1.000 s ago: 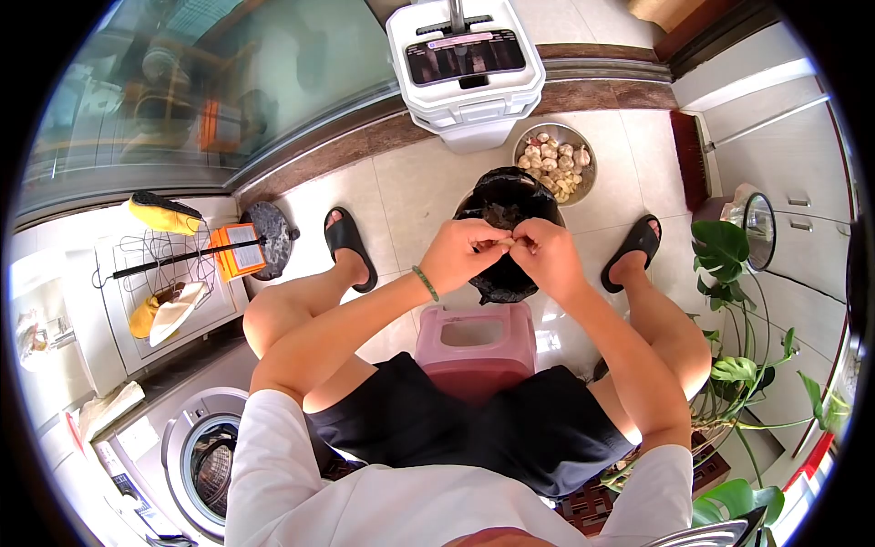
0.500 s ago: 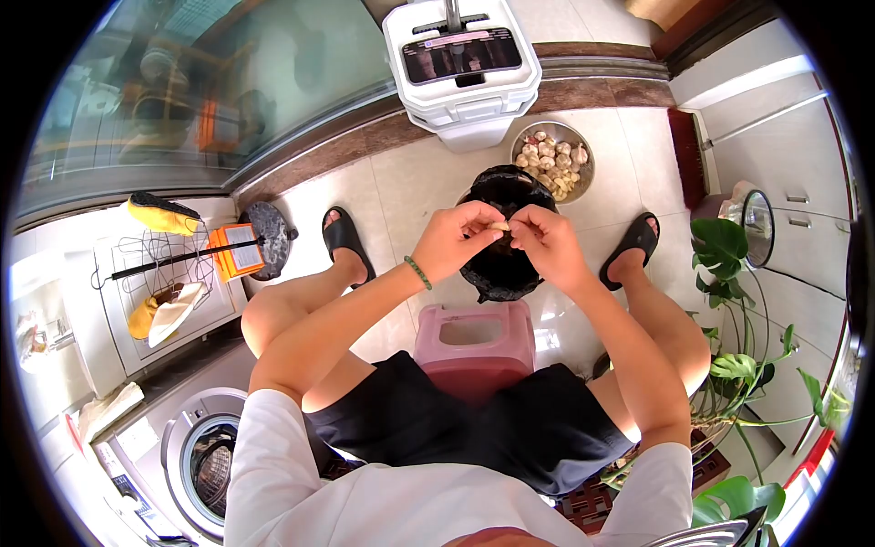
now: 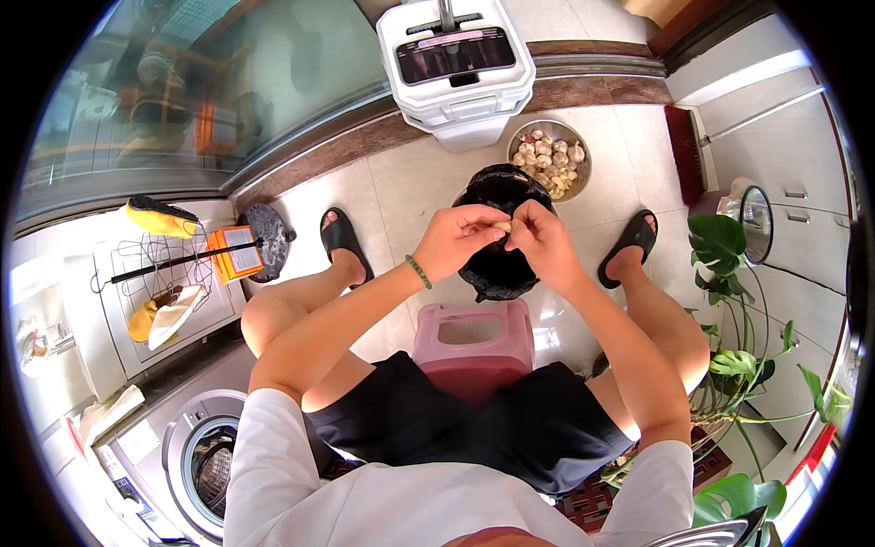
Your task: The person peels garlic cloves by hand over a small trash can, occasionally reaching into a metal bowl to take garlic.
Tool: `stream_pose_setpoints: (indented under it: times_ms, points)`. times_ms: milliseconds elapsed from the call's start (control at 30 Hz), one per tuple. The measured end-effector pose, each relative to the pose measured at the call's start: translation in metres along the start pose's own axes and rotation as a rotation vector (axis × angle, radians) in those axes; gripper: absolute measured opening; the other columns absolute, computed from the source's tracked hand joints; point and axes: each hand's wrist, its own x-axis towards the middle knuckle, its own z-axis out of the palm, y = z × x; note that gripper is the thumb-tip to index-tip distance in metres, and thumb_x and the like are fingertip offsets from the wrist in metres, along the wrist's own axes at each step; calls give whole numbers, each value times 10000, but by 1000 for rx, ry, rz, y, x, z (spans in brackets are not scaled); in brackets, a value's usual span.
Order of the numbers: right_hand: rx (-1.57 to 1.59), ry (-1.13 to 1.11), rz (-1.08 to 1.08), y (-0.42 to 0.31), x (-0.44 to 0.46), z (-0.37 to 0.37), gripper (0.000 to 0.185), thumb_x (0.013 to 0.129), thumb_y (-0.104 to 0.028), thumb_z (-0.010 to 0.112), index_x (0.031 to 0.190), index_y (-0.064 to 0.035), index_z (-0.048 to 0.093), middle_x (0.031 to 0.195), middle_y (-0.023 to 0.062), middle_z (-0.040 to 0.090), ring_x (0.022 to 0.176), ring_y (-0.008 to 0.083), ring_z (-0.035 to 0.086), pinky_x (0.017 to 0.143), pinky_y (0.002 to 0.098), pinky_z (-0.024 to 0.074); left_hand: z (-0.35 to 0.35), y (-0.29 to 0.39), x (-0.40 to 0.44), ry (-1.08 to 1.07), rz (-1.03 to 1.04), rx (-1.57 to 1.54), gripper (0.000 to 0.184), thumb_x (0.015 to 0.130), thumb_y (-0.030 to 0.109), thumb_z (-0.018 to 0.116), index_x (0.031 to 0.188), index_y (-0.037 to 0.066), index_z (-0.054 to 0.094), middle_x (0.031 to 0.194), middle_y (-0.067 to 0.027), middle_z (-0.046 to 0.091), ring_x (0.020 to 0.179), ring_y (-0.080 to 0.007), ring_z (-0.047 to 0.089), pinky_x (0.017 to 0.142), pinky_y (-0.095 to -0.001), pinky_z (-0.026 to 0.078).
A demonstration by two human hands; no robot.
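Between thumb and fingers, my left hand (image 3: 458, 239) pinches a small pale garlic clove (image 3: 502, 226). My right hand (image 3: 543, 242) is closed beside it, fingertips touching or very near the clove; whether it grips anything apart from the clove is hidden. Both hands are over a bin lined with a black bag (image 3: 497, 273). Beyond the bin, a metal bowl (image 3: 584, 176) on the floor holds several garlic bulbs (image 3: 547, 155) and loose cloves (image 3: 560, 183).
A pink stool (image 3: 474, 351) stands between my legs. Behind the bin is a white bucket (image 3: 456, 100) with a pole. A washing machine (image 3: 214, 465) is at lower left, a leafy plant (image 3: 720, 246) at right.
Over the last second my hands parted slightly, then my right fingers came back close to the clove in my left hand. The view has shifted a little.
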Motion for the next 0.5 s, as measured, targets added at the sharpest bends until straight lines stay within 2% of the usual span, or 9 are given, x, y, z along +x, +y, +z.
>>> stream_pose_setpoints:
  times_ms: [133, 267, 367, 433, 500]
  points:
    - [104, 40, 65, 10, 4, -3, 109, 935, -77, 529, 854, -7, 508, 749, 17, 550, 674, 79, 593, 622, 223, 501, 4, 10, 0, -9, -13, -151, 289, 931, 46, 611, 1214, -12, 602, 1051, -74, 668, 922, -101, 619, 837, -246, 509]
    - [121, 39, 63, 13, 4, -6, 118, 940, -88, 524, 853, -8, 517, 758, 16, 559, 655, 76, 587, 610, 217, 500, 0, 10, 2, -74, -39, -41, 302, 952, 85, 592, 1240, -2, 577, 1053, -58, 665, 915, -110, 621, 836, -251, 507]
    - [115, 41, 71, 13, 4, -9, 115, 936, -84, 522, 853, -6, 521, 761, 17, 565, 647, 76, 584, 604, 220, 502, 0, 7, 2, -83, -89, -32, 281, 961, 102, 576, 1225, 5, 574, 1106, -40, 641, 990, -106, 595, 820, -254, 505]
    - [110, 34, 76, 12, 3, -10, 110, 933, -80, 519, 853, -4, 522, 759, 17, 568, 644, 77, 584, 602, 223, 503, 2, 7, 1, -31, 32, 28, 235, 961, 90, 567, 1181, 10, 586, 1151, -29, 608, 1078, -94, 550, 837, -257, 493]
    - [95, 30, 168, 12, 2, -10, 116, 915, -95, 535, 843, -4, 537, 729, 15, 563, 640, 77, 580, 603, 222, 504, 2, 6, 2, 5, 103, 34, 227, 960, 87, 565, 1173, 10, 585, 1157, -24, 597, 1101, -92, 532, 855, -257, 485]
